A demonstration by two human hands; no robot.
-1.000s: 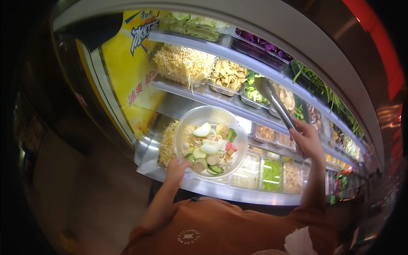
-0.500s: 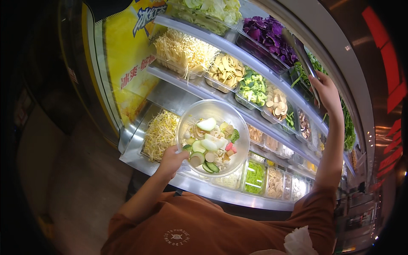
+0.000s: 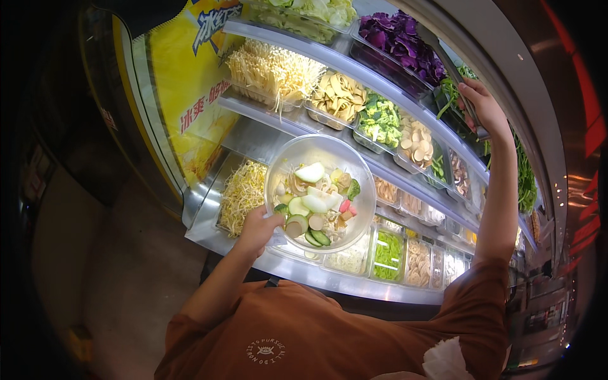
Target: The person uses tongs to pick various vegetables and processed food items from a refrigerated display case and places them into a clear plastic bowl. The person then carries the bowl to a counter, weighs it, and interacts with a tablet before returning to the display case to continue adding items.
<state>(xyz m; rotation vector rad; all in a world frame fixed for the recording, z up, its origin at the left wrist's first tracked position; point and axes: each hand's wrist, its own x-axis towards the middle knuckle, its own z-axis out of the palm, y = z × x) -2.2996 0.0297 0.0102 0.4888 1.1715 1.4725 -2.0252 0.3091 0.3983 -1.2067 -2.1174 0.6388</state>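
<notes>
My left hand [image 3: 256, 231] is closed on the rim of a clear round bowl [image 3: 316, 147], thumb on the inside, level in front of the shelves. In it lie pale vegetable slices [image 3: 310, 172], cucumber slices [image 3: 318, 237], broccoli [image 3: 353, 188], pink pieces and bean sprouts. At the upper right my right hand [image 3: 486, 111] grips metal tongs [image 3: 448, 62]. Their far end reaches to the right edge of the shredded purple cabbage [image 3: 399, 47]; nothing shows in them, though the tips are hard to make out. Leafy greens [image 3: 446, 98] sit just below the tongs.
Tiered shelves hold tubs of enoki mushrooms [image 3: 272, 69], tofu-skin strips [image 3: 339, 95], broccoli florets [image 3: 380, 120] and round slices [image 3: 415, 142]. A tray of bean sprouts [image 3: 244, 193] lies left of the bowl. A metal front ledge [image 3: 354, 288] and a curved frame [image 3: 506, 57] bound the case.
My right hand and the tongs have moved slightly farther away, along the edge of the purple cabbage. The bowl stays in my left hand, with the same food in it.
</notes>
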